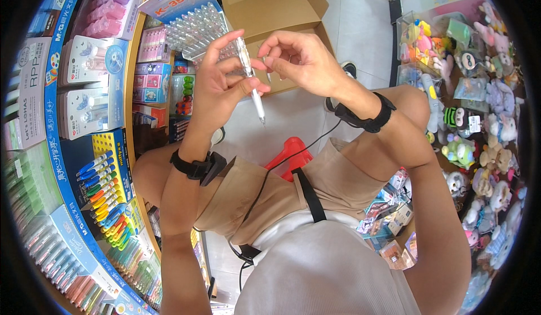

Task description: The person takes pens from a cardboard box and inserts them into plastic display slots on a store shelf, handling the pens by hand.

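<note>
My left hand (217, 76) grips a slim pen (256, 100) with a white lower barrel and a clear upper part. Its fine tip slants down towards the floor. Close beside it, my right hand (306, 61) pinches a small thin piece (269, 76) between thumb and fingers; its kind is too small to make out. Just beyond the left hand stands a display box (186, 2) bearing printed writing, with rows of clear-barrelled pens (198, 27). An opened cardboard box (270, 6) lies on the floor behind both hands.
Shelves of stationery curve along the left, with coloured pens (112, 205) and carded packs (86, 112). Plush toys (496, 124) hang on the right. A red plastic stool (296, 146) shows between my legs. A black cable (296, 152) runs from the right wrist strap (367, 114).
</note>
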Motion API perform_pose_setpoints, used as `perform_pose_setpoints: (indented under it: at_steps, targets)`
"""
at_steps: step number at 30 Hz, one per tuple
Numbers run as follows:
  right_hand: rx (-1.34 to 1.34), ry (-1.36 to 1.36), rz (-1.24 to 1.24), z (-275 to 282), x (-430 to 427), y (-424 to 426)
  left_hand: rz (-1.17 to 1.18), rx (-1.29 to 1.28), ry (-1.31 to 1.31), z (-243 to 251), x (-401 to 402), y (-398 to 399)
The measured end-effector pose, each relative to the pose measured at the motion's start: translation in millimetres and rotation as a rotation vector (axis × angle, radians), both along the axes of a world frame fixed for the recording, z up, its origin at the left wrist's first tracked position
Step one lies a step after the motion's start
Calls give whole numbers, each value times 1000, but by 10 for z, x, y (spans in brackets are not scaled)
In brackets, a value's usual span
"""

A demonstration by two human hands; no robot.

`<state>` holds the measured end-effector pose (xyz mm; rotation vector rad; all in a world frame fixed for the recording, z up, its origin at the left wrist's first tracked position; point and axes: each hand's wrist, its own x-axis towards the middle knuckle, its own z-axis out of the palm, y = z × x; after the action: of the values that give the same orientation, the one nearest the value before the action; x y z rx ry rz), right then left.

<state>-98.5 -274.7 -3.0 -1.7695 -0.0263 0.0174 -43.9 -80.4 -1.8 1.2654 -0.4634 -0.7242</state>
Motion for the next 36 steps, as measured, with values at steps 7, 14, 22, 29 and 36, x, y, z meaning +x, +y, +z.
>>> perform_pose_setpoints:
  at_steps: [7, 14, 22, 29, 36]
  targets:
    - [-27, 24, 49, 15, -5, -29, -4, -9, -59, -44, -29, -25]
    - [-28, 39, 62, 14, -3, -20, -44, 178, -66, -6, -1, 9]
    - [-276, -146, -13, 121, 24, -119, 235, 330, -192, -231, 61, -2]
    - [-583, -409, -77, 141, -72, -299, 390, 488, -375, -756, 286, 171]
    - [-598, -477, -80, 234, -103, -477, 379, 1110, -819, -1195, 403, 501]
